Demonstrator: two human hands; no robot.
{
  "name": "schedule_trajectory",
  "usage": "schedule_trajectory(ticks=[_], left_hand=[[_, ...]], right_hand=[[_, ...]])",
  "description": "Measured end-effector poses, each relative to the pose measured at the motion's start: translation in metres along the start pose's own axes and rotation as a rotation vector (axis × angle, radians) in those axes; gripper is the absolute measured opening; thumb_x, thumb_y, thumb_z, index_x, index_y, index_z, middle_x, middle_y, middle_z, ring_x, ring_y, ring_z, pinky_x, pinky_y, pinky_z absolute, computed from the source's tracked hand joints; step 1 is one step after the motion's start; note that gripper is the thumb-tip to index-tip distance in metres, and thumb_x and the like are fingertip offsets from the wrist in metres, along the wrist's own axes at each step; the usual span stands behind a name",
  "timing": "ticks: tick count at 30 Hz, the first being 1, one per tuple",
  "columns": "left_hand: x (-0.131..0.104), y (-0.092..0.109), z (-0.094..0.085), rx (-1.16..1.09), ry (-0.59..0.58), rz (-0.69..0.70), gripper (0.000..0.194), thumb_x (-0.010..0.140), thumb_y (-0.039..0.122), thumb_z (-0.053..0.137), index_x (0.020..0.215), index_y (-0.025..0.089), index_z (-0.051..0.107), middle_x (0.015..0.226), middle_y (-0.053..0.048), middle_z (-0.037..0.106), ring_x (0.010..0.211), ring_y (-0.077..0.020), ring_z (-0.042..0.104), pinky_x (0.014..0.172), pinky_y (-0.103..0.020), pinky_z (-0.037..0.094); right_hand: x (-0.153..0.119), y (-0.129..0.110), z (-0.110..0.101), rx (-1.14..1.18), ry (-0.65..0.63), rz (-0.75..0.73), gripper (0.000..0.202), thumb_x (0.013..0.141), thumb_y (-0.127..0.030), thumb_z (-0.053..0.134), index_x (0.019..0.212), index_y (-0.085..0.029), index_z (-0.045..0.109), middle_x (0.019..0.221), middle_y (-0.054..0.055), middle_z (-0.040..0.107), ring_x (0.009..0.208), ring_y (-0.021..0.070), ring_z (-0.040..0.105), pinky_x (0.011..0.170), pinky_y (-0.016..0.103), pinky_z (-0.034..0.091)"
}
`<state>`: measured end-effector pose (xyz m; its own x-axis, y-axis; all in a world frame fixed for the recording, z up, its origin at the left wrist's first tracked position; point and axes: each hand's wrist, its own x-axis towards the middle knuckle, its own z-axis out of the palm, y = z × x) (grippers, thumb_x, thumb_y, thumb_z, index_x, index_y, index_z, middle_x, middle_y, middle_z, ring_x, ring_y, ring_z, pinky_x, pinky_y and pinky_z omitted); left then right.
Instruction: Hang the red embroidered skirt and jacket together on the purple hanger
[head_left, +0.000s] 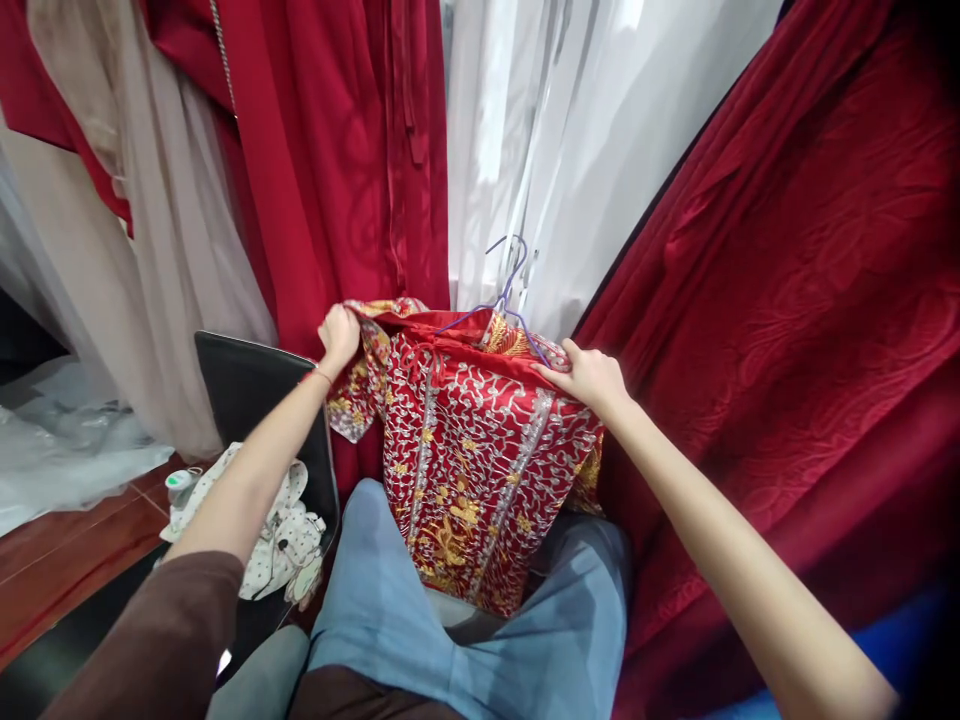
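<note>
A red skirt (pixel 480 440) with silver and gold embroidery hangs between my knees, its plain red waistband stretched between my hands. My left hand (pixel 341 335) is closed around the band's left end. My right hand (pixel 589 375) pinches the right end, thumb on top and a finger lying along the band. Just behind the band is a purple wire hanger (pixel 508 290), its hook standing up and its arms partly hidden by cloth. Another embroidered garment (pixel 349 400) in red and gold shows behind the skirt, at the left and along the top.
Red drapes or gowns (pixel 337 150) hang ahead, and more red patterned cloth (pixel 810 330) at right. White fabric (pixel 600 130) hangs between them. On the left stand a black chair (pixel 255 390), a spotted white cloth bag (pixel 281 540) and sheer pale fabric (pixel 172 230).
</note>
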<state>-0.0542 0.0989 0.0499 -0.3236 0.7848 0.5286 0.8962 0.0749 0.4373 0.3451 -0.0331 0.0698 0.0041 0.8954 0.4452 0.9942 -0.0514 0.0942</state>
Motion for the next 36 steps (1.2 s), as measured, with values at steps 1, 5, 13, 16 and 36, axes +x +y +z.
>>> schedule_trajectory(ticks=[1,5,13,16,36], left_hand=[[0.015,-0.001,-0.018,0.097,0.088,0.127,0.049,0.102,0.021,0.013,0.124,0.007,0.055,0.122,-0.021,0.063,0.111,-0.0271,0.063,0.087,-0.036,0.049],[0.059,-0.024,-0.077,0.351,0.053,0.579,0.035,0.104,0.022,0.023,0.117,0.009,0.054,0.126,-0.017,0.056,0.122,-0.0271,0.048,0.099,-0.039,0.044],[-0.032,-0.067,-0.038,0.504,-0.398,0.905,0.023,0.095,0.020,0.045,0.088,0.013,0.065,0.099,-0.016,0.065,0.096,-0.0243,0.062,0.088,-0.036,0.050],[-0.089,-0.053,-0.008,0.224,-0.469,0.747,0.028,0.096,0.027,0.045,0.104,0.014,0.068,0.107,-0.017,0.069,0.099,-0.0243,0.066,0.088,-0.035,0.051],[-0.072,-0.015,0.104,-0.765,-0.654,-0.582,0.048,0.099,0.052,0.042,0.101,0.008,0.062,0.085,-0.017,0.071,0.073,-0.0229,0.073,0.065,-0.029,0.059]], right_hand=[[0.001,0.001,0.002,0.013,-0.001,0.001,0.064,0.088,-0.076,0.040,0.112,-0.019,0.056,0.097,0.019,0.073,0.090,0.0344,0.068,0.070,0.033,0.040],[0.003,0.002,0.009,0.018,0.010,0.025,0.071,0.088,-0.079,0.034,0.113,-0.017,0.056,0.096,0.020,0.072,0.089,0.0350,0.068,0.070,0.034,0.041],[0.005,0.001,0.014,0.005,0.021,0.000,0.070,0.087,-0.079,0.036,0.111,-0.016,0.057,0.091,0.019,0.071,0.084,0.0341,0.067,0.066,0.034,0.040],[0.005,0.005,0.012,0.014,0.007,-0.001,0.068,0.088,-0.077,0.038,0.112,-0.017,0.057,0.093,0.019,0.072,0.085,0.0328,0.067,0.068,0.033,0.041],[0.010,0.002,0.016,-0.017,0.004,0.019,0.068,0.090,-0.077,0.033,0.110,-0.017,0.059,0.091,0.018,0.071,0.082,0.0319,0.067,0.065,0.032,0.038]])
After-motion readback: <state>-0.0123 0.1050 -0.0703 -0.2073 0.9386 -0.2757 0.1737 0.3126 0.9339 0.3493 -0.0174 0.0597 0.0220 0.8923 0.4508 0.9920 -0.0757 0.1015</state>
